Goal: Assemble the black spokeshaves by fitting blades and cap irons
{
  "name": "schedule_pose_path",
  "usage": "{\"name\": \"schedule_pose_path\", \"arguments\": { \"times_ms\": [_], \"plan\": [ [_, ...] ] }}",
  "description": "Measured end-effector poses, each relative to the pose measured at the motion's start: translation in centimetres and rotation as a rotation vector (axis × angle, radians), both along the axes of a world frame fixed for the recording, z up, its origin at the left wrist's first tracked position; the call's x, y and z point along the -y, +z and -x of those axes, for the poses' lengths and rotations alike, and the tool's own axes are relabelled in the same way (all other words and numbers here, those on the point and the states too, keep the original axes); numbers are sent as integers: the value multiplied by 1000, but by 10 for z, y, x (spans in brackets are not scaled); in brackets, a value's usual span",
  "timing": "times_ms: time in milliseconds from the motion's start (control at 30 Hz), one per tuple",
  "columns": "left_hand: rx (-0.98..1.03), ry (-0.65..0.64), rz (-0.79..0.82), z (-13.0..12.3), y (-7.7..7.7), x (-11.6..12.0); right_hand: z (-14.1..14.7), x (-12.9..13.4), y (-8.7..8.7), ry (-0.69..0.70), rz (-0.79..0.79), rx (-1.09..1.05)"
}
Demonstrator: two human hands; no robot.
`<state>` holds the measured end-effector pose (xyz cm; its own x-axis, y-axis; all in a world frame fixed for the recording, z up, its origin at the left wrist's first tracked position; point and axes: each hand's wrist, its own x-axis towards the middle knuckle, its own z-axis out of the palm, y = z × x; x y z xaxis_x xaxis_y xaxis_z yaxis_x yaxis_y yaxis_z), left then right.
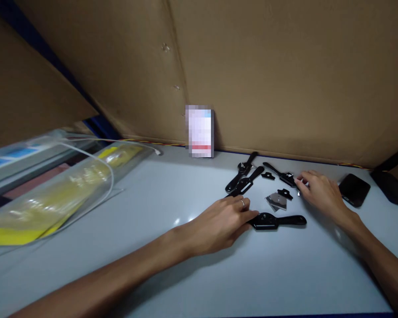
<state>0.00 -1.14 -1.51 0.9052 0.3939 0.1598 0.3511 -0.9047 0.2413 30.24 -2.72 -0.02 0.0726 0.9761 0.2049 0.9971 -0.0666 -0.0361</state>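
Note:
My left hand (223, 221), with a ring on one finger, is closed around the left handle of a black spokeshave body (265, 221) just above the table. My right hand (318, 190) has its fingers pinched together at the right end of another spokeshave (287, 178), beside small shiny bits. What the fingertips hold, if anything, is hidden. Two more spokeshaves lie further back, one with metal fittings (243, 168) and one (243, 184) partly behind my left hand. Between my hands are two black cap pieces, one nearer (285, 194) and one farther (268, 176), and grey flat pieces (278, 202) that look like blades.
A lit phone (200, 132) with a blurred screen leans on the cardboard wall (285, 79). At right lie a black phone (354, 190) and a dark object (391, 187). Plastic-wrapped yellow material (82, 185) and a white cable (111, 176) occupy the left side.

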Motion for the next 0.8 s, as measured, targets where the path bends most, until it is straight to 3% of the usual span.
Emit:
{"name": "schedule_pose_path", "arguments": {
  "times_ms": [367,800],
  "plan": [
    [37,243,-81,4,-11,-14,-22,-15,-6,-70,214,-111],
    [6,431,-105,6,-9,-27,-28,-17,-9,-135,148,-140]
  ]
}}
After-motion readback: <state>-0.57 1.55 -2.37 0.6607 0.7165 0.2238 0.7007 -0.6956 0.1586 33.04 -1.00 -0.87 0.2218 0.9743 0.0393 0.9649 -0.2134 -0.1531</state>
